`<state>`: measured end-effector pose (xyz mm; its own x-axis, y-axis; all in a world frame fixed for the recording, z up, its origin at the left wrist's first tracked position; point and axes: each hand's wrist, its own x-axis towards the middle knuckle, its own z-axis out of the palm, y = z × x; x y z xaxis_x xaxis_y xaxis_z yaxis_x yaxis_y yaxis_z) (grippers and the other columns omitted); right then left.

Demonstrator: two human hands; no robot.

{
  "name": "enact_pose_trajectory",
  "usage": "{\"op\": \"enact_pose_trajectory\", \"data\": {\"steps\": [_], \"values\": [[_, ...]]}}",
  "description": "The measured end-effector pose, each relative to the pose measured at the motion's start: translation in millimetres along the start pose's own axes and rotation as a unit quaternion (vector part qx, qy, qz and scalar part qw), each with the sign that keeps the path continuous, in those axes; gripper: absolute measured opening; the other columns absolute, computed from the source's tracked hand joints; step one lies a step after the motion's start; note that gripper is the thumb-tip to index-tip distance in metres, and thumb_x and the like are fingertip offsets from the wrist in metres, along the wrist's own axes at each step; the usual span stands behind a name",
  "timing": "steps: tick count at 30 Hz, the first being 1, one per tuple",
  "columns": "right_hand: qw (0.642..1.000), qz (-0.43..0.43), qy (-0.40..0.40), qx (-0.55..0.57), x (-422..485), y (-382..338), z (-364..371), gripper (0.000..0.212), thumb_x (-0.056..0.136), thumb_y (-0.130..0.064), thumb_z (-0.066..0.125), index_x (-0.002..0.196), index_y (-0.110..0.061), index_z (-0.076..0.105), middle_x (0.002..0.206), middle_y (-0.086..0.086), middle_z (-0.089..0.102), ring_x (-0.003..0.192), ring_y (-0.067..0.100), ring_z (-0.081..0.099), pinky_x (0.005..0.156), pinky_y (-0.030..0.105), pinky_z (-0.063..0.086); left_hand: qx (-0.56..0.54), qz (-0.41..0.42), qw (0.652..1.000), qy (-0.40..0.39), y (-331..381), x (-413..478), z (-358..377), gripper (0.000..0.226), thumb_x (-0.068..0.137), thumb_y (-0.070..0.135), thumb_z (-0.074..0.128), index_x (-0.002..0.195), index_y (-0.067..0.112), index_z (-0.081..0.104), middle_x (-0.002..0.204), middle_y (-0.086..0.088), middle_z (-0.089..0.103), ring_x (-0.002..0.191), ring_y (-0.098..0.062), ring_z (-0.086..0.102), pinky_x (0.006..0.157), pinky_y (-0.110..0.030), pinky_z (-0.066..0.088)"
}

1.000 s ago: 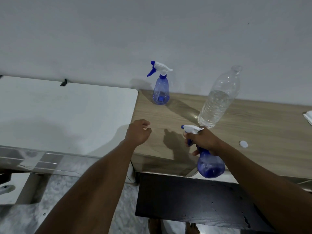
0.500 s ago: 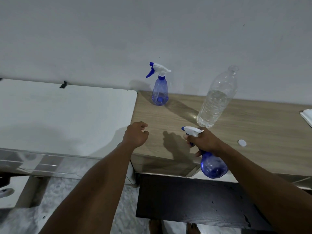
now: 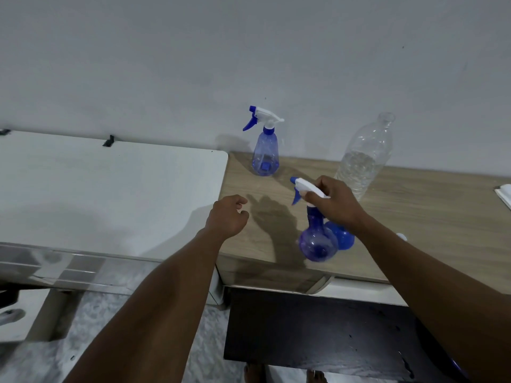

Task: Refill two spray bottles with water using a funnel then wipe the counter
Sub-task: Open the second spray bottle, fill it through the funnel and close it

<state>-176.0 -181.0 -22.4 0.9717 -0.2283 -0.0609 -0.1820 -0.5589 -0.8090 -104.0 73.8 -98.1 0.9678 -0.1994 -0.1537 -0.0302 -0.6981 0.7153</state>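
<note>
Right hand [image 3: 336,205], gripping the round spray bottle [image 3: 318,246], has lifted it over the counter [image 3: 428,217]; left hand [image 3: 228,215] loose, empty.

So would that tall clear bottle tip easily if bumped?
Probably fairly steady: the clear bottle looks about half full, so weight sits low. Yet it is tall and narrow; a push near the neck could topple it. Its mouth looks uncapped, so it would likely spill.

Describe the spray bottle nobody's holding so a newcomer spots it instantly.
Start at the wooden counter, then its back left corner against the wall. The free spray bottle stands upright there, left of the clear water bottle. It has a cone-shaped body, unlike the round-bellied spray bottle that the right hand grips by its head.
</note>
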Motion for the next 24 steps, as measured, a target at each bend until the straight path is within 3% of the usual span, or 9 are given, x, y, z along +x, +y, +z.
{"op": "enact_pose_trajectory", "data": {"steps": [3,7,13,17,24], "values": [[1.0,-0.024,0.009,-0.012,15,-12,-12,0.023,0.083,-0.035,0.077,0.09,-0.014,0.069,0.083,0.004,0.071,0.082,0.026,0.07,0.07,0.041,0.06,0.007,0.007,1.0,0.001,4,4,-2,0.034,0.083,0.023,0.065,0.117,0.026,0.066,0.114,0.003,0.067,0.099,-0.017,0.064,0.094,-0.031,0.047],[0.99,-0.063,0.004,-0.124,43,-28,-25,0.013,0.079,-0.025,0.081,0.087,-0.018,0.074,0.079,-0.003,0.07,0.08,0.02,0.067,0.065,0.024,0.046,0.014,0.016,1.0,0.003,12,10,-4,0.035,0.084,0.023,0.065,0.118,0.024,0.066,0.115,0.002,0.067,0.103,-0.016,0.063,0.096,-0.033,0.048],[0.959,-0.083,0.018,-0.272,105,-44,-36,0.019,0.082,-0.019,0.074,0.099,-0.014,0.068,0.1,0.012,0.068,0.09,0.033,0.063,0.08,0.041,0.053,0.017,0.038,0.999,-0.008,31,24,-5,0.036,0.084,0.023,0.065,0.12,0.023,0.065,0.118,0.001,0.066,0.104,-0.017,0.063,0.096,-0.033,0.048],[0.923,-0.101,0.021,-0.37,137,-50,-30,0.02,0.084,-0.01,0.068,0.103,-0.008,0.061,0.101,0.018,0.064,0.089,0.039,0.061,0.07,0.037,0.045,0.024,0.048,0.999,-0.01,42,37,-3,0.037,0.083,0.022,0.064,0.12,0.022,0.065,0.119,0.001,0.066,0.103,-0.018,0.063,0.095,-0.029,0.047],[0.917,-0.073,0.008,-0.391,173,-39,-19,0.021,0.087,-0.007,0.065,0.107,-0.005,0.058,0.104,0.021,0.063,0.089,0.039,0.062,0.07,0.037,0.046,0.035,0.06,0.998,-0.009,47,61,-5,0.037,0.084,0.023,0.065,0.121,0.019,0.064,0.12,0.001,0.065,0.103,-0.017,0.063,0.086,-0.021,0.04]]}}
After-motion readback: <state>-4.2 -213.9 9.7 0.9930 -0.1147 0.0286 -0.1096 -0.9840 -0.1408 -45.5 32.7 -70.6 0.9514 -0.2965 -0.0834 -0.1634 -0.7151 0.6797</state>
